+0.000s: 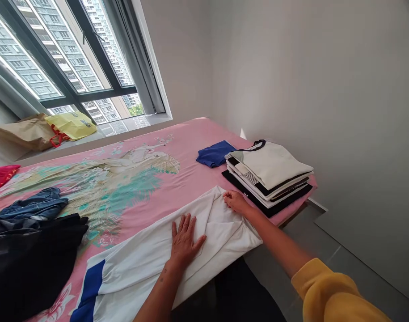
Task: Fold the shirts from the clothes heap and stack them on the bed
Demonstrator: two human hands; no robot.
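A white garment with a blue band point(140, 259) lies stretched along the near edge of the bed, its right part folded over in layers. My left hand point(185, 239) rests flat on its middle, fingers spread. At the garment's upper right corner, my right hand point(236, 202) is closed with the fingertips pinching the white cloth. Just beyond that hand stands a stack of folded clothes point(273, 165), a cream top with a dark collar uppermost. Behind the stack's left side lies a folded blue cloth point(215, 154).
Pink patterned bedding point(191, 134) covers the bed. On the left are dark garments point(33, 259), folded jeans point(36, 203) and a red cloth point(1, 176). Paper and yellow bags point(73, 125) sit on the windowsill. A grey wall rises behind the stack; grey floor shows at right.
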